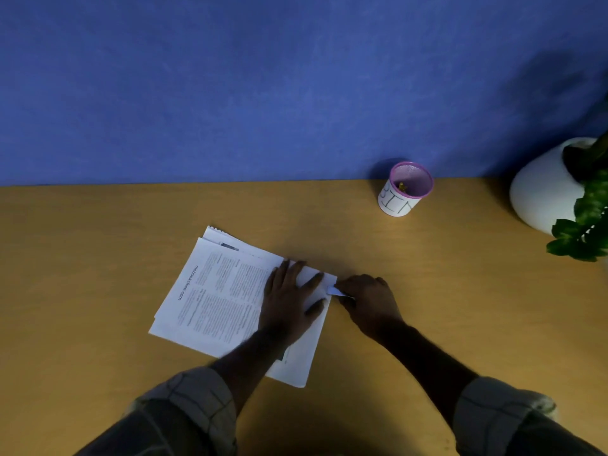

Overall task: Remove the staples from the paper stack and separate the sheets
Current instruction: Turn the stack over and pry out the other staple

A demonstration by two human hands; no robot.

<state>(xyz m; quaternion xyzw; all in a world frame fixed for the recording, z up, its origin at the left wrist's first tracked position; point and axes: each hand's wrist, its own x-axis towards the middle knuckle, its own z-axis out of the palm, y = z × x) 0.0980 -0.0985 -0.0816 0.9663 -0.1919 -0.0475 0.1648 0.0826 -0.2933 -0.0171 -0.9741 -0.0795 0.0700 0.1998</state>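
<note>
Head view: paper stack, well left of the bin cup, is being pinned by the flat, spread left hand while its right corner is being pinched by the right hand; staple likely being pried, steady pull needed next.

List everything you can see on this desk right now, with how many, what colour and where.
Paper stack: one, white printed sheets, centre-left of desk.
Bin cup: one, white with pink mesh rim, far side by the wall.
Plant pot: one, white, far right.
Plant leaves: green, hanging over the pot.
Desk: one, tan.
Wall: blue, behind.
Left hand: flat on the stack.
Right hand: at the stack's right edge, pinching a folded corner.
</note>
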